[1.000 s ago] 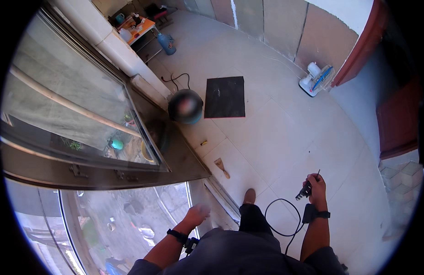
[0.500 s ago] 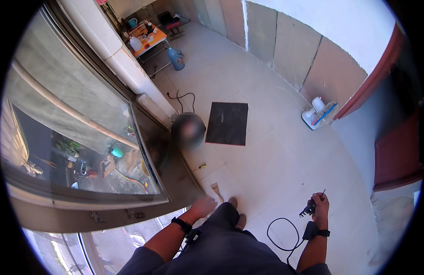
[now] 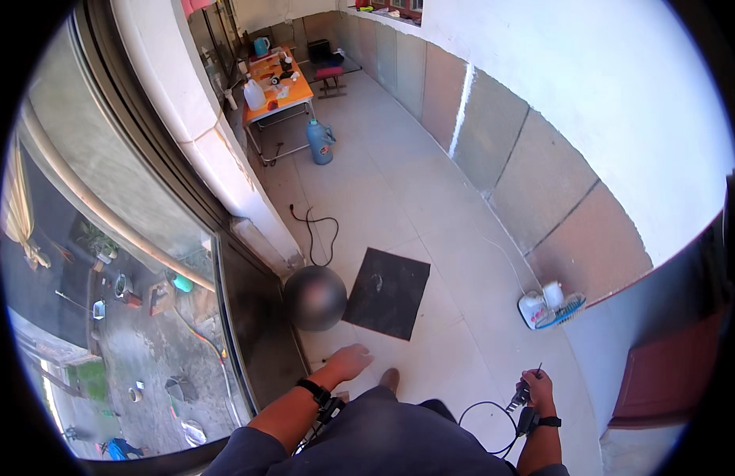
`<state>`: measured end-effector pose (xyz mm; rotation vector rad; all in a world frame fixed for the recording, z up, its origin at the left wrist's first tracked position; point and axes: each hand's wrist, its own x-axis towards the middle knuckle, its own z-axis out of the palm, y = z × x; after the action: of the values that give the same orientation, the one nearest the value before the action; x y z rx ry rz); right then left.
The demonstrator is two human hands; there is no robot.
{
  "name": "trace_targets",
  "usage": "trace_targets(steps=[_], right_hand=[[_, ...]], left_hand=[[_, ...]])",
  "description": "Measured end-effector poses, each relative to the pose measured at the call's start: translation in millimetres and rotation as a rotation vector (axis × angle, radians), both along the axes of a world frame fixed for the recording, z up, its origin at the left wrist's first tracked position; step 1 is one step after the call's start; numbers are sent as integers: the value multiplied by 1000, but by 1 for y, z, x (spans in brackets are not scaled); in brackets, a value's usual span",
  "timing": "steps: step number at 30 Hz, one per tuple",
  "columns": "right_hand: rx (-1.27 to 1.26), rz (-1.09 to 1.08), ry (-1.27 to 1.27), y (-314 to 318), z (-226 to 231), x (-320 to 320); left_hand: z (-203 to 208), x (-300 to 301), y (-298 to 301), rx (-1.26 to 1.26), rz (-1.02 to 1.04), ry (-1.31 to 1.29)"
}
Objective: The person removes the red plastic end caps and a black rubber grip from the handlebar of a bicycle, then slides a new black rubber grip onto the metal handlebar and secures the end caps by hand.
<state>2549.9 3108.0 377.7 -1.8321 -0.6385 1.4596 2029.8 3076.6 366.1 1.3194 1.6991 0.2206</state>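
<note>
My left hand [image 3: 349, 362] is held out ahead of my body over the floor, fingers loosely extended, with nothing visible in it. To the right, my right hand [image 3: 540, 387] closes around a small dark tool [image 3: 517, 397] with several short prongs and a thin rod sticking up above the fingers. Its exact kind is too small to make out. A black cable [image 3: 468, 411] loops beside the right wrist. Just beyond my left hand, a round dark object [image 3: 314, 297] with a blurred middle stands by the door frame. A black square mat [image 3: 390, 292] lies flat beside it.
An open glass door [image 3: 137, 333] runs along the left. A dark cord [image 3: 336, 230] lies on the tiles. Farther off stand an orange table [image 3: 292, 97], a blue jug [image 3: 320, 147] and a red stool [image 3: 329, 73]. White items with a blue brush [image 3: 562, 316] sit by the right wall.
My view has tilted up and shifted, so the mat and round object appear lower and more of the far room shows. My right hand still holds the dark tool.
</note>
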Motion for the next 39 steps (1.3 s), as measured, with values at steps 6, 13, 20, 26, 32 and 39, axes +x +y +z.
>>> trace_targets(steps=[6, 13, 20, 26, 32, 39], right_hand=[[-130, 38, -53, 102, -33, 28], [-143, 128, -14, 270, -80, 47], [-34, 409, -81, 497, -77, 36], [6, 401, 28, 669, -28, -91], [7, 446, 46, 810, -49, -162], [-104, 497, -15, 943, -38, -238]], left_hand=[[-12, -26, 90, 0, 157, 10], [-33, -26, 204, -13, 416, -62], [-22, -23, 308, -50, 552, -131], [-9, -44, 405, -130, 672, -139], [-3, -102, 549, -176, 655, -67], [-4, -199, 680, -4, 673, -20]])
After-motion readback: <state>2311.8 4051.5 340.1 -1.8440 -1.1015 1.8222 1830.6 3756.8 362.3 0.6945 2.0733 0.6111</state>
